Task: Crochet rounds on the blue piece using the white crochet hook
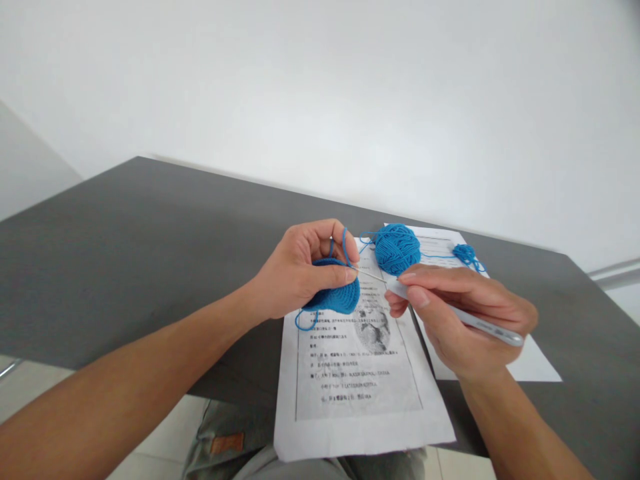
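Hook (481, 323) slants up-left, tip at the blue crochet piece (339, 299).

The crocheted piece (344, 300) is bright blue, with a pattern of fine stitch rows, and the yarn ball (397, 249) on its far right has similar blue. The hook handle (487, 326) is pale grey. The near sheet (360, 428) is white with black print, the table (150, 247) dark grey, the far wall (320, 100) white.

Head-worn view, forward and down
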`<state>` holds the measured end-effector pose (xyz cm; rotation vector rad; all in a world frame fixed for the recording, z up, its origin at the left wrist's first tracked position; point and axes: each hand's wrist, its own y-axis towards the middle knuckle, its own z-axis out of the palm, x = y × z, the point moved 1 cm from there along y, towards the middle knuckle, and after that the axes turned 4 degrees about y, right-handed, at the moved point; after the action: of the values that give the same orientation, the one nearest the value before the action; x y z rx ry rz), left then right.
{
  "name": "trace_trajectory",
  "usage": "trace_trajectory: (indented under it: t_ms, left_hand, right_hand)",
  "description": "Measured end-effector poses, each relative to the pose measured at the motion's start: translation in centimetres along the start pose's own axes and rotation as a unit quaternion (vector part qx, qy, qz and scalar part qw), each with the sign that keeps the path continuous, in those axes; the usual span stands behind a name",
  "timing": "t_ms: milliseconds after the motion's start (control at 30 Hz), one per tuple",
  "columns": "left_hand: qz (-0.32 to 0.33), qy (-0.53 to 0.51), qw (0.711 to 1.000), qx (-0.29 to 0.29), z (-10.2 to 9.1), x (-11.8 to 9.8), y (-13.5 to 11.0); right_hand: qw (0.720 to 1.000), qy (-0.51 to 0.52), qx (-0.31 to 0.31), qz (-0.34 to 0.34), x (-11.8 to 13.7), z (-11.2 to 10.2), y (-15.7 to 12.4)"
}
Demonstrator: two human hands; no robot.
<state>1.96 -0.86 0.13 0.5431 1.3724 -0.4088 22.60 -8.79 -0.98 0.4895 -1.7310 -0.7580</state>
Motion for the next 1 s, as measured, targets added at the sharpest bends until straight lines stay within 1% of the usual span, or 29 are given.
trace_trajectory:
  t_ms: [433, 700, 867, 1000]
  left_hand:
    - [0.072, 0.122, 0.99, -0.013, 0.2, -0.43, -0.14]
    - [0.11, 0.206, 0.972, -0.031, 0.28, -0.21, -0.35]
    - [0.106, 0.25, 0.961, -0.047, 0.33, 0.05, -0.42]
    - [0.122, 0.288, 0.948, -0.058, 0.36, 0.22, -0.48]
  right_hand:
    - [0.999, -0.021, 0.012, -0.021, 0.1, -0.01, 0.41]
    - [0.997, -0.068, 0.007, -0.024, 0.05, -0.19, 0.15]
    - [0.996, -0.091, 0.001, -0.022, 0.22, -0.13, 0.0]
    - [0.993, -0.11, 0.007, -0.031, 0.43, 0.01, 0.04]
